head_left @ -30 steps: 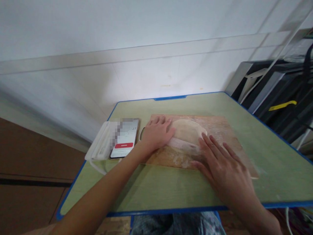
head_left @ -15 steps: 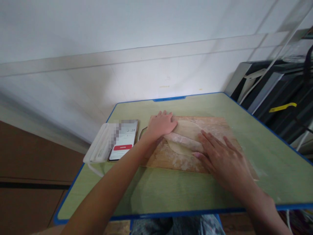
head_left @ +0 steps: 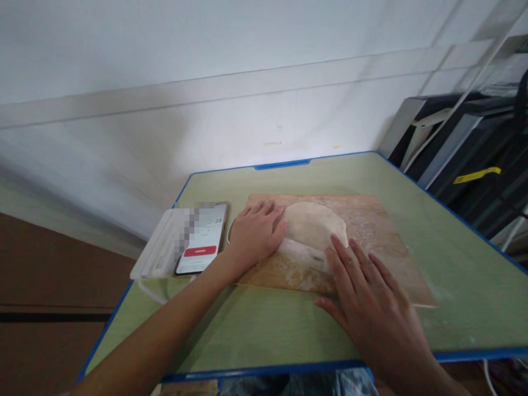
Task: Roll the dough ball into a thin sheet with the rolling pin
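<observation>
A floured rolling pin lies across the near edge of a flattened sheet of dough. Both rest on a flour-dusted wooden board. My left hand lies over the pin's left end, palm down, fingers stretched forward. On the pin's right end rests my right hand, open and flat, its thumb out to the side over the table. The two ends of the pin are hidden under my hands.
A smartphone lies left of the board, beside a white device with a cable. The green table has a blue rim and stands against a white wall. Dark flat panels lean at the right.
Both hands have moved toward me, and the rolling pin has come from the middle of the dough to its near edge. More of the dough shows beyond the pin.
</observation>
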{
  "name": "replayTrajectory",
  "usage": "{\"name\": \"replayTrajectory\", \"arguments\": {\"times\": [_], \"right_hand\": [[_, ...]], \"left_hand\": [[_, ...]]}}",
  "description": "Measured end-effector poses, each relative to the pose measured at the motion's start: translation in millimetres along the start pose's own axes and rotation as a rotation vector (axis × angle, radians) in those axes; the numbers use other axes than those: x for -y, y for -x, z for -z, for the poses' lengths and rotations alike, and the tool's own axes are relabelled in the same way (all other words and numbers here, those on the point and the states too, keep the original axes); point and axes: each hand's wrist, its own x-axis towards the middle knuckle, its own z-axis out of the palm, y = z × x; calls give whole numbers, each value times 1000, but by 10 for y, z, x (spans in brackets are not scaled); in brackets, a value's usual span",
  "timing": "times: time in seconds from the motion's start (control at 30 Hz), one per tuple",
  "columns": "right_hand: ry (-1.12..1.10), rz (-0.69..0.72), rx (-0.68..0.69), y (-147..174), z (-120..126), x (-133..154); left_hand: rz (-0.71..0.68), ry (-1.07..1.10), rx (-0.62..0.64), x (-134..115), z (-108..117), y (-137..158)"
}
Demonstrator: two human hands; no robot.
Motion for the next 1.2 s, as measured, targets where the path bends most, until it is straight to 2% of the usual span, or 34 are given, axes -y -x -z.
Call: {"name": "replayTrajectory", "arguments": {"times": [0.2,0.3,0.4,0.5,0.6,0.67,0.73,1.0,1.1,1.2], "right_hand": [[6,25,-27,-210,-89,-218],[10,2,-16,-262,-99,-268],[14,-18,-15,-221,-57,-201],[18,-19,-33,-108,10,-78],[13,25,-54,-19,49,-7],[12,45,-68,-20,41,-15],[10,31,-61,-75,7,-61],[25,-28,-35,-352,-152,-328],[28,-16,-37,-310,-135,-310],[4,-3,-40,-197,-68,-201]], "left_hand": [[36,20,40,-7,-30,-443],[48,28,41,-17,-36,-557],[49,28,10,-42,-31,-468],[57,21,-29,-61,-23,-213],[63,17,-45,-63,-14,27],[70,18,-40,-59,-10,86],[82,22,-32,-53,-9,39],[107,24,18,-45,-15,-485],[98,16,1,-61,-20,-425],[82,3,-24,-73,-22,-193]]}}
